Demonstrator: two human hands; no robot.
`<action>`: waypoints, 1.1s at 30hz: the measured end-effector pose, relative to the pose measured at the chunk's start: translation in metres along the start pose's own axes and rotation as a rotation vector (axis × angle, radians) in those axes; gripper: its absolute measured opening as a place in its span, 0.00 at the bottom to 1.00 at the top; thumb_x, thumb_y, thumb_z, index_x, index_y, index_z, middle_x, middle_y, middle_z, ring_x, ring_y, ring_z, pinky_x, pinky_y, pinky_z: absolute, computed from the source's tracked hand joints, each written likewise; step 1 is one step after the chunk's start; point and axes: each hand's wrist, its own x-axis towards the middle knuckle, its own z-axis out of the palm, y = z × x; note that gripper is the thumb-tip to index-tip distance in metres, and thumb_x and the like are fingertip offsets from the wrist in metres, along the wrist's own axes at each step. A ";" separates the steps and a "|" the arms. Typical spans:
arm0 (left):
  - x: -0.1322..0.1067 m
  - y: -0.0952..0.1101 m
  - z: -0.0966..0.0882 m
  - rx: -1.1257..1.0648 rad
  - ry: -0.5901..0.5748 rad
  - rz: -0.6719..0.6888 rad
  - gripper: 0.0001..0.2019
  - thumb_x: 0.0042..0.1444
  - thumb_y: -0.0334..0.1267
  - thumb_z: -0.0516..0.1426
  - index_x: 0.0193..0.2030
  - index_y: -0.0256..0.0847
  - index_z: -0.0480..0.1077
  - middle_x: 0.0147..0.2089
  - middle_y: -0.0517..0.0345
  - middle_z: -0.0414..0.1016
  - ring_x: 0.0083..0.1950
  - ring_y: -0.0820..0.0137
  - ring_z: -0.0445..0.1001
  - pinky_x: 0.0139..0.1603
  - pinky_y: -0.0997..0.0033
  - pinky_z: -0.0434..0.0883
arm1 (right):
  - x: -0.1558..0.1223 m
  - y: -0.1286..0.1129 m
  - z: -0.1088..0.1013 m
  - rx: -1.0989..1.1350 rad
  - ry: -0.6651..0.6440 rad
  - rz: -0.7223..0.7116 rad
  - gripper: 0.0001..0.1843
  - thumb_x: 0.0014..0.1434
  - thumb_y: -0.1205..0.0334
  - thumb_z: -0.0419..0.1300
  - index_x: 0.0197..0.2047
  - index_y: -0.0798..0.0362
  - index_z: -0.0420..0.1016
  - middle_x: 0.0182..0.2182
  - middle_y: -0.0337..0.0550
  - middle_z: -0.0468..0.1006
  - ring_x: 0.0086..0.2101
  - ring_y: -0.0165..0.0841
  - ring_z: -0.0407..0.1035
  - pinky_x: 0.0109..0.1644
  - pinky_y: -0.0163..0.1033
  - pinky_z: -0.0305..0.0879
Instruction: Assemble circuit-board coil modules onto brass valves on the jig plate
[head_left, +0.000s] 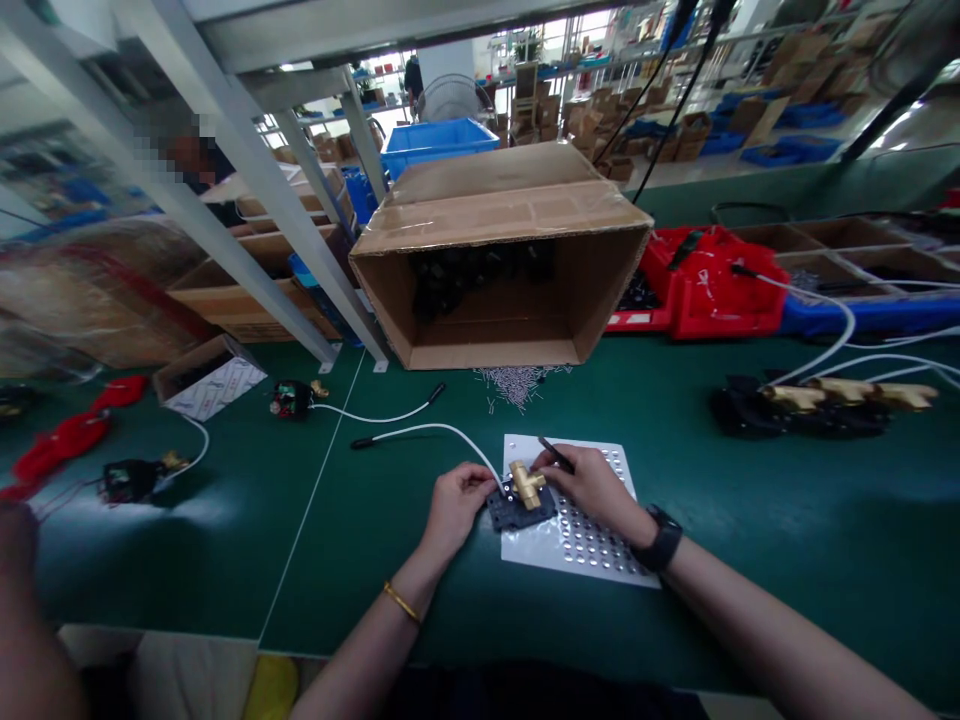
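Observation:
In the middle of the bench lies a black plastic plate [517, 512] with a brass tee fitting [527, 484] on top and a white cable [450, 428] running off to the left. My left hand [454, 508] grips the plate's left edge with thumb and fingers. Closed around a dark, slim tool like tweezers [556, 455], my right hand [592, 488] is at the right side of the brass fitting. The tool's tip is hard to make out. Beneath the plate and my right hand is a white sheet with rows of round silvery pieces [592, 548].
A heap of small screws or pins [514, 385] lies before an open cardboard box [495, 345] holding black parts. Brass-fitted black units [802, 405] rest at right, near red bins [727, 300]. Similar units [292, 398] sit left, where another person's arm [30, 610] shows.

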 end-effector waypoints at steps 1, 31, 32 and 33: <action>0.002 0.001 -0.001 0.034 -0.029 0.025 0.05 0.48 0.35 0.58 0.29 0.35 0.72 0.28 0.56 0.74 0.30 0.71 0.72 0.32 0.74 0.69 | -0.002 0.002 0.001 -0.037 0.006 -0.049 0.07 0.55 0.67 0.55 0.33 0.53 0.75 0.31 0.42 0.79 0.33 0.37 0.72 0.39 0.42 0.66; 0.091 0.024 0.013 0.779 0.215 0.186 0.03 0.51 0.31 0.55 0.34 0.38 0.65 0.36 0.53 0.67 0.42 0.64 0.68 0.46 0.63 0.64 | 0.102 0.018 -0.016 -0.498 0.261 0.286 0.02 0.55 0.67 0.59 0.33 0.56 0.72 0.36 0.52 0.75 0.38 0.41 0.71 0.37 0.39 0.62; 0.097 0.024 0.017 0.782 0.220 0.190 0.02 0.51 0.30 0.56 0.32 0.37 0.65 0.35 0.52 0.67 0.43 0.62 0.67 0.46 0.62 0.64 | 0.104 0.018 -0.014 -0.505 0.254 0.278 0.01 0.55 0.69 0.58 0.33 0.57 0.72 0.37 0.54 0.75 0.38 0.41 0.71 0.37 0.39 0.61; 0.100 0.024 0.020 0.780 0.221 0.194 0.02 0.50 0.29 0.56 0.30 0.37 0.65 0.34 0.52 0.67 0.43 0.62 0.67 0.45 0.62 0.64 | 0.105 0.017 -0.014 -0.504 0.243 0.263 0.02 0.55 0.70 0.57 0.33 0.57 0.71 0.38 0.55 0.74 0.38 0.41 0.71 0.37 0.39 0.61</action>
